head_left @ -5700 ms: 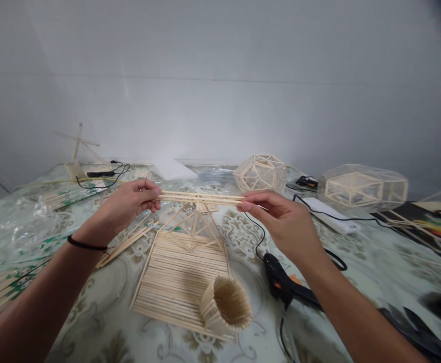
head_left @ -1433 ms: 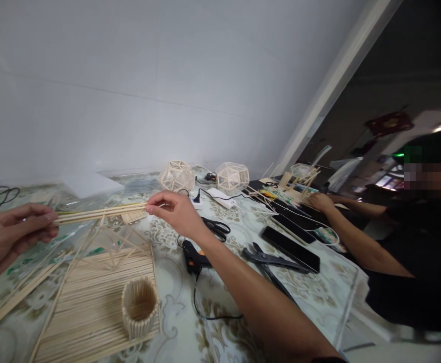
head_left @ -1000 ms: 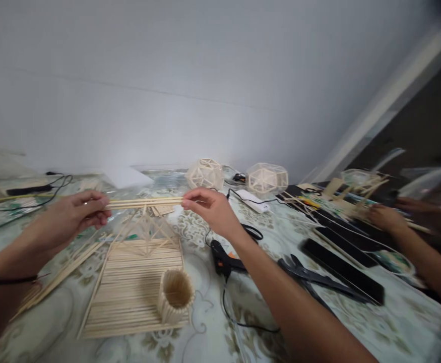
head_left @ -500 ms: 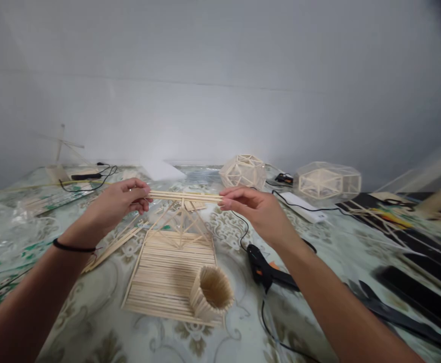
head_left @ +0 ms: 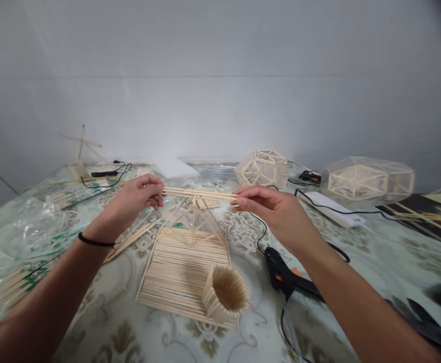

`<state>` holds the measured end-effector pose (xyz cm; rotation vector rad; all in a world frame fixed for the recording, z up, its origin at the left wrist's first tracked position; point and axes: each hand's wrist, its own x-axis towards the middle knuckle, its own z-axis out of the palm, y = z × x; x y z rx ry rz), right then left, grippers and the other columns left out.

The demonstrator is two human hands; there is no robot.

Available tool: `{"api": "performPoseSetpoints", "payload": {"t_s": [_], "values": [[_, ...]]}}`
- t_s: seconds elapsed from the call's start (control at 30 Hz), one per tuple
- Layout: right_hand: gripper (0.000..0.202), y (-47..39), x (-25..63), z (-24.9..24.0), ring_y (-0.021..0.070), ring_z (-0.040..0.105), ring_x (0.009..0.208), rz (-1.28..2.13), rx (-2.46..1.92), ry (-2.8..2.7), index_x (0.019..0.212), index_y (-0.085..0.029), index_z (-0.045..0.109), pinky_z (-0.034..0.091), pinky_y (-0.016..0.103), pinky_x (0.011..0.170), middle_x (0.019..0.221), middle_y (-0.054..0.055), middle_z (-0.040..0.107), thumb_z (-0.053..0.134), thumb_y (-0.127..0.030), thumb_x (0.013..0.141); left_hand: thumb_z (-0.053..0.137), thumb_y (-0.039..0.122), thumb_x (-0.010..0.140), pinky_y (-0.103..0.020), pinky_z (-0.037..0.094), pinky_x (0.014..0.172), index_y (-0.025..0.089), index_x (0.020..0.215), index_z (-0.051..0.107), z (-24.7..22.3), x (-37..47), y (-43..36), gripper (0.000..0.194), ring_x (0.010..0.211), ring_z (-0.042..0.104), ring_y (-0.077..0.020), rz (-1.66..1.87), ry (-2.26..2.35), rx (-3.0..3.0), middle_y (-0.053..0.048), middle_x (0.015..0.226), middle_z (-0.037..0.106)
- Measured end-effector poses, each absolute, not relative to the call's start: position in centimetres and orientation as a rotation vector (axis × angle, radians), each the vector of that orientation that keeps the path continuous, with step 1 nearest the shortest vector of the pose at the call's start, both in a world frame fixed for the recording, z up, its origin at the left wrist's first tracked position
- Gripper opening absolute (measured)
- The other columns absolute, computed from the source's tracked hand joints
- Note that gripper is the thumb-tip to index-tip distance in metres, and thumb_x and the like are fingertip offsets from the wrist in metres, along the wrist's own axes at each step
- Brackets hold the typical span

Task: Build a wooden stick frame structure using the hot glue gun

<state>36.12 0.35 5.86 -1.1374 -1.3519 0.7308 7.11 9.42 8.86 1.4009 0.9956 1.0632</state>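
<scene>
Between my hands runs a small bundle of thin wooden sticks (head_left: 199, 193), held level. My left hand (head_left: 139, 195) pinches its left end, and my right hand (head_left: 265, 205) pinches the right end between thumb and fingers. Just beneath the sticks stands a triangular stick frame (head_left: 193, 222); whether they touch it I cannot tell. That frame rises from the back of a flat stick base (head_left: 175, 277). A round cup made of sticks (head_left: 226, 295) stands on the base's front right corner.
A black glue gun (head_left: 280, 275) lies right of the base, its cord trailing forward. Two faceted stick models (head_left: 261, 169) stand at the back right near a white power strip (head_left: 331, 209). Loose sticks (head_left: 133, 237) and plastic packs (head_left: 27, 277) lie to the left.
The view has swung left, so everything appears further right. Both hands keep their hold on the sticks, which stay above the frame.
</scene>
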Motion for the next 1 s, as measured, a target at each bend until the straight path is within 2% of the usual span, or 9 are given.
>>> {"api": "performPoseSetpoints", "payload": {"t_s": [0.33, 0.67, 1.0], "values": [[0.037, 0.34, 36.13, 5.79, 0.0208, 0.074, 0.087, 0.729, -1.172, -1.374, 0.081, -0.026, 0.081, 0.065, 0.043, 0.091, 0.111, 0.007, 0.079, 0.089, -0.062, 0.075, 0.082, 0.025, 0.068, -0.026, 0.046, 0.057, 0.016, 0.076, 0.064, 8.63, 6.95, 9.71, 0.021, 0.058, 0.063, -0.0134, 1.074, 0.955, 1.355, -0.001, 0.063, 0.065], [0.035, 0.51, 35.75, 5.50, 0.0198, 0.074, 0.086, 0.758, -1.097, -1.339, 0.081, -0.027, 0.080, 0.067, 0.043, 0.091, 0.102, 0.005, 0.077, 0.090, -0.060, 0.075, 0.081, 0.024, 0.068, -0.024, 0.045, 0.057, 0.016, 0.076, 0.065, 8.64, 6.91, 9.60, 0.020, 0.058, 0.061, -0.0122, 1.081, 0.931, 1.324, 0.001, 0.064, 0.062], [0.038, 0.58, 35.40, 5.23, 0.0201, 0.072, 0.091, 0.732, -1.073, -1.357, 0.084, -0.027, 0.078, 0.068, 0.045, 0.092, 0.103, 0.005, 0.075, 0.087, -0.063, 0.079, 0.081, 0.023, 0.067, -0.024, 0.045, 0.056, 0.017, 0.074, 0.063, 8.72, 6.83, 9.64, 0.020, 0.056, 0.061, -0.0121, 1.070, 0.935, 1.322, 0.002, 0.065, 0.059]]}}
